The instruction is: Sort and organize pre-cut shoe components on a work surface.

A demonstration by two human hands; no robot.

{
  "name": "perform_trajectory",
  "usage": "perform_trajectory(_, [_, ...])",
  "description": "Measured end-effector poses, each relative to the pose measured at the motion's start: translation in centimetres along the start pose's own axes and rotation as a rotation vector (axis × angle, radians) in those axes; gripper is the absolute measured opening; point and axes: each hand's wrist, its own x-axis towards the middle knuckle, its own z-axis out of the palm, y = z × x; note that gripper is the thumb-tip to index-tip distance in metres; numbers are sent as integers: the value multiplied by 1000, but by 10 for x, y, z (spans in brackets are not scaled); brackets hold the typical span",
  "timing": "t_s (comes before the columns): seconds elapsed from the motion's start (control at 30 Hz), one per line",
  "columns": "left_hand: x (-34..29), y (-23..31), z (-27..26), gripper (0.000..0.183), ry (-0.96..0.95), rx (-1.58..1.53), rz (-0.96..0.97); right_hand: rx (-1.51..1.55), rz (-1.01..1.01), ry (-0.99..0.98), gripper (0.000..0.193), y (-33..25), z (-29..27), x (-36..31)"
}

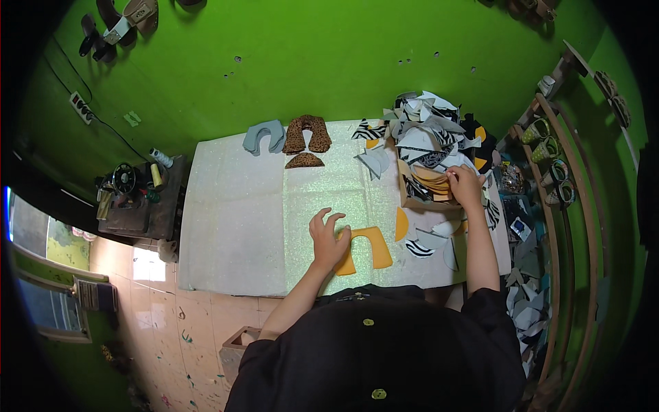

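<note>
My left hand point(329, 240) has its fingers spread, thumb side against an orange U-shaped cut piece point(381, 248) that lies flat on the table. It rests at the left leg of that piece and grips nothing. My right hand point(468, 185) reaches over a cardboard box point(427, 204), thumb and fingertips closed at the edge of a stack of curved orange cut pieces point(431, 180). How many of them it pinches is hidden. Black-and-white striped scraps show in the box beside the stack.
Scraps point(422, 123) in white, grey and zebra print heap behind the box. Loose offcuts point(431, 239) lie in front of it. Grey U-shaped pieces point(254, 141) and leopard-print ones point(296, 134) sit along the table's point(230, 226) far edge. A sewing machine point(127, 182) stands left.
</note>
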Motion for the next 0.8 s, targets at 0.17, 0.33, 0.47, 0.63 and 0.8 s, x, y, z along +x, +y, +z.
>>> perform_trajectory(0.17, [8,12,-7,30,9,-39,28,143,4,94,14,-23,-16,8])
perform_trajectory(0.33, [25,35,-24,29,90,-105,63,622,-26,313,17,-51,-51,13])
perform_trajectory(0.47, [37,42,-40,34,266,-175,132,940,-206,146,16,-84,-71,-7])
perform_trajectory(0.63, [48,40,-66,62,204,-256,213,872,-500,-276,16,-133,-68,-35])
perform_trajectory(0.8, [49,29,-66,77,-452,-550,76,1092,-589,-392,23,-157,-35,-63])
